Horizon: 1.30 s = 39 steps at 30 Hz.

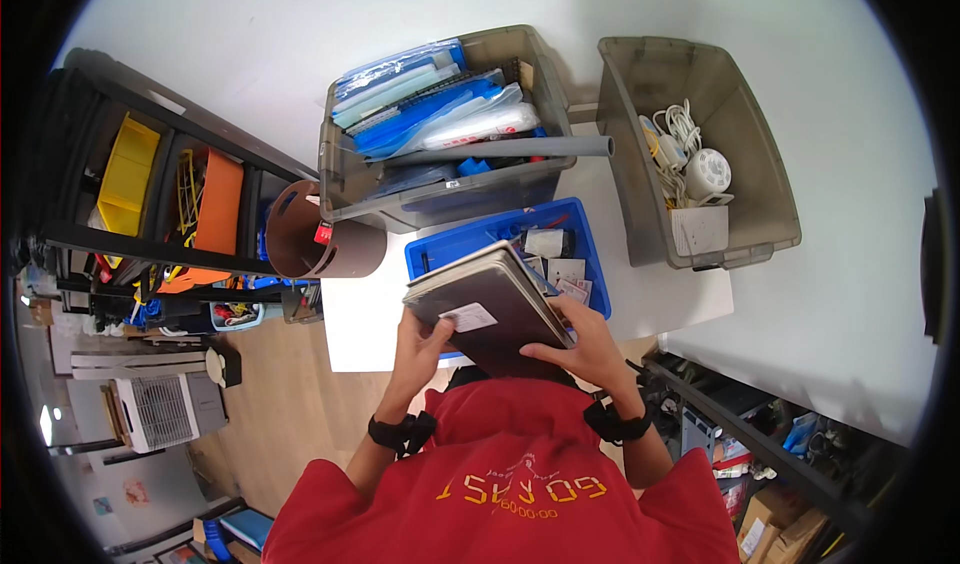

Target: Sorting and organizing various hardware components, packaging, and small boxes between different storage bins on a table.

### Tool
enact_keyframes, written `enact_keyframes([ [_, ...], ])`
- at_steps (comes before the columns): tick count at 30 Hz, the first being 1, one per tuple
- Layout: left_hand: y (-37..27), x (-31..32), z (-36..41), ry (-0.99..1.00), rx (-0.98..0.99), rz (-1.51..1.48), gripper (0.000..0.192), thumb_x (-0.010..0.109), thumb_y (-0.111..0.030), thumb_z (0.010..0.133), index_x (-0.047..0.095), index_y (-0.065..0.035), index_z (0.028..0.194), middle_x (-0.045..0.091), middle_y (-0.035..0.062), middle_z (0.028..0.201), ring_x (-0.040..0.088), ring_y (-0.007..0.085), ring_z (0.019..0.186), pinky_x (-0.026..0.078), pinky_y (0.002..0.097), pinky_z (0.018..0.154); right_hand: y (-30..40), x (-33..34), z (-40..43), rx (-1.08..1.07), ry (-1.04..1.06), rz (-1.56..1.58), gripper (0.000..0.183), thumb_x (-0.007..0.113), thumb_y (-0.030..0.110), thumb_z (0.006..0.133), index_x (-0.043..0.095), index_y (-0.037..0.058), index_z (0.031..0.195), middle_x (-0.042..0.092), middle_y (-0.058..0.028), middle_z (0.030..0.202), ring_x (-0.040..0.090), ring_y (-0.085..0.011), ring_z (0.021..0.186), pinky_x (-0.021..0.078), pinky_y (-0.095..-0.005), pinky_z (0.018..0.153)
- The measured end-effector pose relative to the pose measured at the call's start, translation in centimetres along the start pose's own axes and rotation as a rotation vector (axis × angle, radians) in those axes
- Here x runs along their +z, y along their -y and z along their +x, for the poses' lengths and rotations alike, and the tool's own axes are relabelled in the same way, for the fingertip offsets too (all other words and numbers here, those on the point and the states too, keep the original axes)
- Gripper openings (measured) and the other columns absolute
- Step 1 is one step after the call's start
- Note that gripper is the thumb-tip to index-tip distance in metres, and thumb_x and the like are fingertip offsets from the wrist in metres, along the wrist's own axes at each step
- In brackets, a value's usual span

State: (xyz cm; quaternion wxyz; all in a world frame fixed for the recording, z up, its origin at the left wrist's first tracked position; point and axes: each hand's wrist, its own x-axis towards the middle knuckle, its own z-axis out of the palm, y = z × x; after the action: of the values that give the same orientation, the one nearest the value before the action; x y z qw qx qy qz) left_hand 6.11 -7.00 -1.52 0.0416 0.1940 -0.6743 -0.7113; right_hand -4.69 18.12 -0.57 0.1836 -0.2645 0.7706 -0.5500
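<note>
Both hands hold a stack of dark-covered notebooks (480, 282) close in front of my body. My left hand (422, 342) grips its left edge, the thumb lying by a white label (469, 317) that bears writing. On the right edge, my right hand (583, 342) has its thumb on top of the cover and its fingers around the side. Beneath the stack, partly hidden by it, is a blue plastic bin (592, 252). Inside the bin lie a clear-wrapped packet (546, 243) and several small white cards or packets (566, 270).
Behind the blue bin, a translucent grey tub (420, 207) holds plastic folders (420, 102) and a grey pipe (517, 148) that juts past its rim. A second tub (757, 166) contains white cables (681, 128). A brown wastebasket (352, 249) stands left, beside black shelving (165, 252). The white table (360, 331) carries the bins.
</note>
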Motion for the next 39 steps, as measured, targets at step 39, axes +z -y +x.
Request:
enact_keyframes([
  [39, -3.7, -17.0, 11.9, -0.004, -0.194, -0.176, 0.035, 0.060, -0.028, 0.105, 0.061, 0.0035, 0.121, 0.073, 0.0197, 0.102, 0.075, 0.0254, 0.084, 0.061, 0.0326, 0.072, -3.3, 11.0, 38.4, 0.884, 0.332, 0.594, 0.026, 0.068, 0.011, 0.099, 0.058, -0.0108, 0.110, 0.064, -0.0201, 0.115, 0.068, -0.0304, 0.107, 0.0596, -0.0439, 0.100],
])
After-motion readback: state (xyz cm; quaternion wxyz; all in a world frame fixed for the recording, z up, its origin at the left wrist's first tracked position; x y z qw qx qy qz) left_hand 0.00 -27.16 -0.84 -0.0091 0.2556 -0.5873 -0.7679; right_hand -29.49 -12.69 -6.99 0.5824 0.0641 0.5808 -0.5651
